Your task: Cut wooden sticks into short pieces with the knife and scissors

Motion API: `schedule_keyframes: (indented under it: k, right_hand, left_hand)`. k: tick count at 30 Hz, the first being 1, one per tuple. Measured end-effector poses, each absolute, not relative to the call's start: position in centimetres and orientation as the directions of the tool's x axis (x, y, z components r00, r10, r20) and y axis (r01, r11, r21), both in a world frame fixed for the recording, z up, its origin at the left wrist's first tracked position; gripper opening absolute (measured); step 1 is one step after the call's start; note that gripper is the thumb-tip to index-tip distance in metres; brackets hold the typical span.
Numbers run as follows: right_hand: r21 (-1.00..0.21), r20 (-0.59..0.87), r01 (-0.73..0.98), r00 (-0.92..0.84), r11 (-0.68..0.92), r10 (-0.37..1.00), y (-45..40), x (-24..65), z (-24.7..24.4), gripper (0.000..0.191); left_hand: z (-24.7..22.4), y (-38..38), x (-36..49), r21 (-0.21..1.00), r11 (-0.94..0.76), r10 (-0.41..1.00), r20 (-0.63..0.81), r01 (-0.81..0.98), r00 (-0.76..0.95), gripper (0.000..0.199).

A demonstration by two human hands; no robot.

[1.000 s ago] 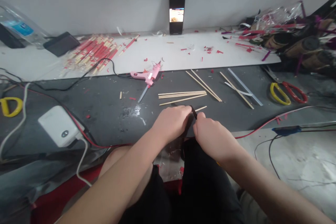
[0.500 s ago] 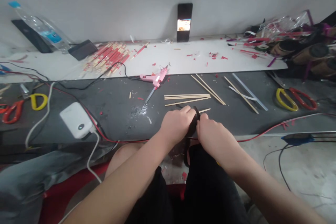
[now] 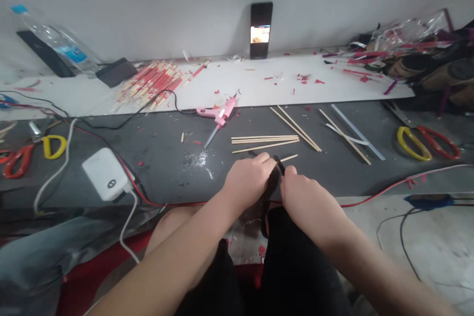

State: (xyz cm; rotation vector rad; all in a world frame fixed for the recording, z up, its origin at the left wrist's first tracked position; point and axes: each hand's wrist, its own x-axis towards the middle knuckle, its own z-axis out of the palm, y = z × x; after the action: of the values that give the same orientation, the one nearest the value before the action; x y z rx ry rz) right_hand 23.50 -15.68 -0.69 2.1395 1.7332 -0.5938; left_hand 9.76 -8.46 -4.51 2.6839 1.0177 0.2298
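A narrow black strip [image 3: 279, 164] is pinched between the left hand [image 3: 248, 182] and the right hand [image 3: 308, 202], its short tip sticking up just above the fingers and tilted slightly. Its material is too small to tell. Below, it passes out of sight behind the hands and reappears as a dark loop [image 3: 264, 227] hanging beneath them.

Bare left hand [image 3: 247, 182], bare right hand [image 3: 307, 202], black shorts [image 3: 299, 266], bare knee [image 3: 169, 224]

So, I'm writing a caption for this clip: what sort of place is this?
Probably a makeshift craft workshop: a pink glue gun, scissors and wooden sticks lie on a dark bench.
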Motion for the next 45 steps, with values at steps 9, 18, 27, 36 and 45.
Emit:
schedule_keyframes:
  k: [9, 18, 27, 36, 45]
  right_hand:
    - [-0.038, -0.525, 0.961, 0.214, -0.274, 0.823, -16.7, 23.5, -0.7, 0.017]
    - [-0.072, -0.553, 0.945, 0.227, -0.318, 0.801, -16.2, 23.7, -0.7, 0.017]
    - [-0.074, -0.525, 0.951, 0.219, -0.301, 0.822, -16.1, 23.4, -0.7, 0.016]
    - [-0.227, -0.486, 0.959, 0.039, -0.169, 0.873, -17.6, 28.0, 0.8, 0.021]
    - [0.121, 0.100, 0.978, 0.160, -0.171, 0.982, -12.6, 40.8, -1.4, 0.033]
  left_hand:
    - [-4.3, -8.7, 10.1, 0.316, -0.671, 0.714, 0.036, 0.670, 0.699, 0.027]
    - [-3.8, -7.6, 9.8, 0.375, -0.691, 0.665, -0.005, 0.618, 0.747, 0.031]
    - [-3.9, -7.6, 9.8, 0.406, -0.686, 0.663, 0.005, 0.604, 0.749, 0.034]
    - [-2.5, -6.6, 8.5, 0.350, -0.595, 0.774, 0.003, 0.724, 0.634, 0.025]
    - [-0.4, -6.4, 6.4, 0.469, -0.690, 0.696, 0.222, 0.551, 0.683, 0.020]
